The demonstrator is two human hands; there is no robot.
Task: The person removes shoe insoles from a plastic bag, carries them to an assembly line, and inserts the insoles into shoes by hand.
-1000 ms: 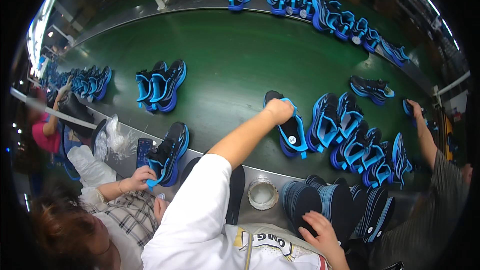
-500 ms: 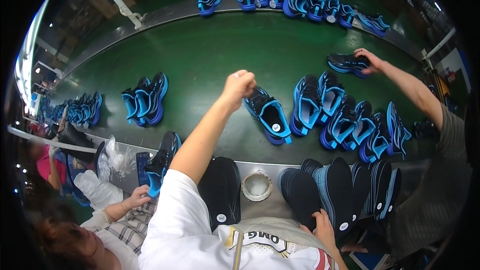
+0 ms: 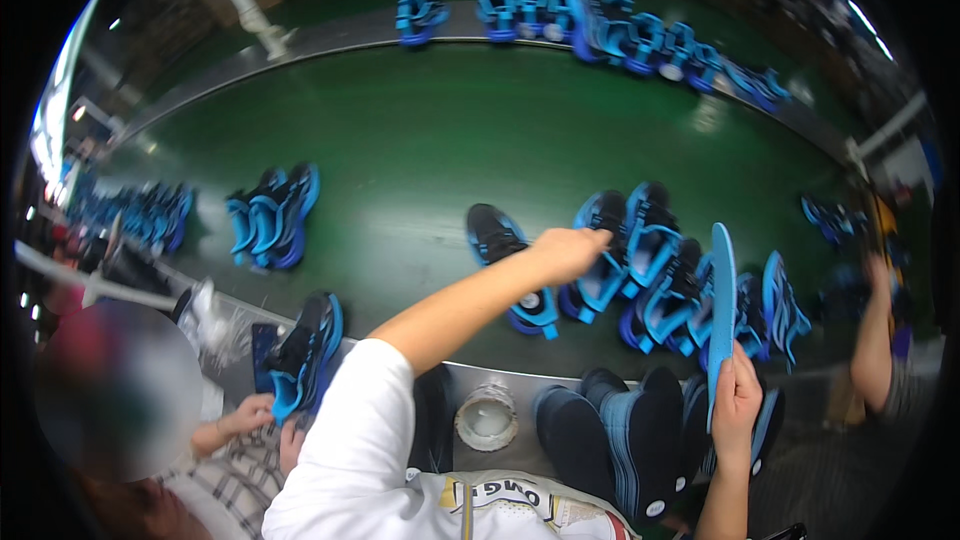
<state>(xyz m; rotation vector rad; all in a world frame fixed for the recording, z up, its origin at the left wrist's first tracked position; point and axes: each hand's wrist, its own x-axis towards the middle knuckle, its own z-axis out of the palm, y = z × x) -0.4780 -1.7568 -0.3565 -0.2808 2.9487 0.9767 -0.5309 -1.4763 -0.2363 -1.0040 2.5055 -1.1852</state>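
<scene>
My right hand (image 3: 737, 390) grips a light-blue insole (image 3: 723, 305) upright by its lower end, above the front edge of the green surface. My left hand (image 3: 572, 254) is closed and reaches over a row of black-and-blue sneakers. What its fingers hold, if anything, is hidden. Beneath the left forearm lies a sneaker (image 3: 495, 232), partly covered, its heel toward me. Just beyond the left hand stands another sneaker (image 3: 605, 275). Stacks of black insoles with blue edges (image 3: 625, 450) lie on the metal ledge before me, below the right hand.
A crusted whitish pot (image 3: 487, 417) stands on the ledge beside the insoles. To the left, a co-worker's hand (image 3: 245, 414) touches a sneaker (image 3: 310, 350). More sneakers (image 3: 275, 215) stand left on the green table (image 3: 400, 140) and along the far rail. Another person's arm (image 3: 874, 340) is at right.
My right hand has risen from the stacks with an insole. My left hand has moved right and down toward the sneakers. The co-worker at right has let go of a sneaker.
</scene>
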